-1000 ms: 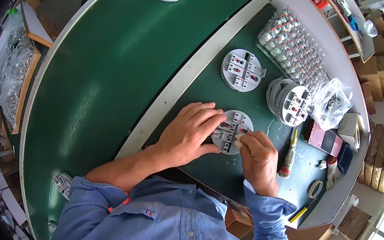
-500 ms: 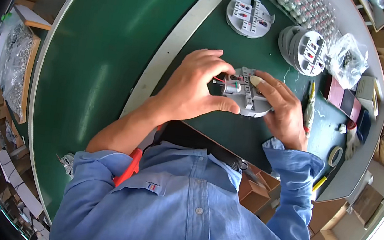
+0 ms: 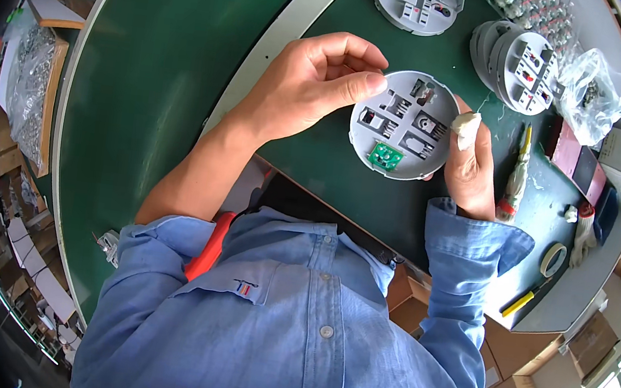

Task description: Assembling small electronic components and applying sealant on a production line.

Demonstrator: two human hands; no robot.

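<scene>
Pinching a round grey plastic disc (image 3: 405,120), flipped since earlier, between fingers of the right hand (image 3: 471,171).
Holding loosely curled fingers and thumb of the left hand (image 3: 304,88) apart at ten o'clock, near overlapping round grey plastic discs (image 3: 514,64) at two.

Holds a round grey housing (image 3: 407,148) by its right edge in the right hand (image 3: 471,167), with its open side of rectangular slots and a green circuit board (image 3: 385,156) facing up. Hovers the left hand (image 3: 316,82) at the upper left rim, with the thumb extended and fingers loosely curled. Shows beyond, on a green tabletop (image 3: 322,166), a second grey housing (image 3: 415,4), a stack of similar housings (image 3: 509,69) and a clear plastic bag (image 3: 590,100).
</scene>
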